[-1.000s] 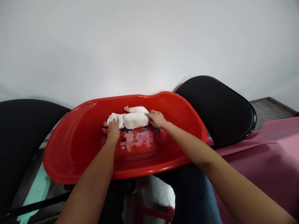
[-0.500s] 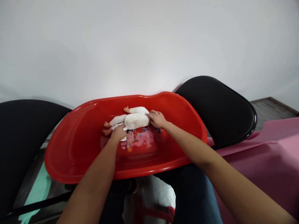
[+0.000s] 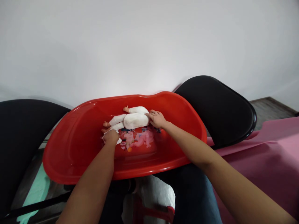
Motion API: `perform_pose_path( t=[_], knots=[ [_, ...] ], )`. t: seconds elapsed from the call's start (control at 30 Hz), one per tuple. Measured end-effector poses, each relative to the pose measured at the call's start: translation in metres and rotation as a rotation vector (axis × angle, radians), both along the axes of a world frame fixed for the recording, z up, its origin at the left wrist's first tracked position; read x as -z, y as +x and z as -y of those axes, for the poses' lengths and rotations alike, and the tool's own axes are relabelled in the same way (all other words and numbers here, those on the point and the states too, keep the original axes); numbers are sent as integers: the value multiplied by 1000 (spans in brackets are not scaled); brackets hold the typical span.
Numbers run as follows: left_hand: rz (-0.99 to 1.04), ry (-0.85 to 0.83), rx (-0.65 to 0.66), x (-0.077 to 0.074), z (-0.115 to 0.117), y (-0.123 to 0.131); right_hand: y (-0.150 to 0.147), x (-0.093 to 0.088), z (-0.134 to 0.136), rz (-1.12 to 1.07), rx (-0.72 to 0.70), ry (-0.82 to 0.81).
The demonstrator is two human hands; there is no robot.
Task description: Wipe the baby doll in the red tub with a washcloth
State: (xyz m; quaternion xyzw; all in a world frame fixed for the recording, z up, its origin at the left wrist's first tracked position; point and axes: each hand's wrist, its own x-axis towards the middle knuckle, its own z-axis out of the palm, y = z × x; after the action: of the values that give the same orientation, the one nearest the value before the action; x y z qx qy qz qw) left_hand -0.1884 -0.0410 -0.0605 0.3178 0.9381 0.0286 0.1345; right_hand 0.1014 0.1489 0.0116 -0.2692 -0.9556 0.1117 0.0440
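A doll (image 3: 136, 120) with a white cloth body and plastic hands and feet lies in a red baby bathtub (image 3: 79, 137), its feet to the left. My right hand (image 3: 157, 119) is wrapped over the doll's head end, which it mostly hides. Closed around a white cloth (image 3: 119, 141), my left hand (image 3: 111, 137) presses it against the doll's legs near the feet. Under the doll, the tub's floor carries a printed cartoon picture (image 3: 140, 138).
Black chair seats stand to the left (image 3: 25, 133) and right (image 3: 217, 109) of the tub. A pink sheet (image 3: 268, 161) spreads at lower right, a mint-green plastic piece (image 3: 37, 189) at lower left. A white wall (image 3: 149, 46) rises behind.
My left hand has slid left and slightly down with the white cloth, from the doll's upper legs toward its feet. My right hand stays at the head end.
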Motion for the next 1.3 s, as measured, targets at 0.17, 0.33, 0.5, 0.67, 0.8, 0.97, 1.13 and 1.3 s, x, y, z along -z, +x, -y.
perform_pose_path(
  t=[0.17, 0.33, 0.5, 0.67, 0.8, 0.97, 1.13, 1.3],
  knots=[
    [12, -1, -173, -15, 0, 4, 0, 0, 0, -8, 3, 4],
    [-18, 300, -22, -32, -9, 14, 0, 1, 0, -8, 8, 2],
    [-102, 785, 163, -36, -31, 21, 0, 1, 0, -10, -2, 8],
    [-62, 785, 440, -22, -36, 22, 0, 0, 1, 11, -1, 0],
    [-88, 608, 478, -12, -28, 18, 0, -2, 1, 17, -3, -6],
    [-123, 459, 407, -8, -18, 10, 0, -1, 1, 3, -1, 2],
    [-182, 302, 316, -8, -7, 9, 0, 0, 0, -6, -1, 2],
    [-197, 191, 122, -15, -2, 15, 0, -1, 1, 0, 1, 3]
  ],
)
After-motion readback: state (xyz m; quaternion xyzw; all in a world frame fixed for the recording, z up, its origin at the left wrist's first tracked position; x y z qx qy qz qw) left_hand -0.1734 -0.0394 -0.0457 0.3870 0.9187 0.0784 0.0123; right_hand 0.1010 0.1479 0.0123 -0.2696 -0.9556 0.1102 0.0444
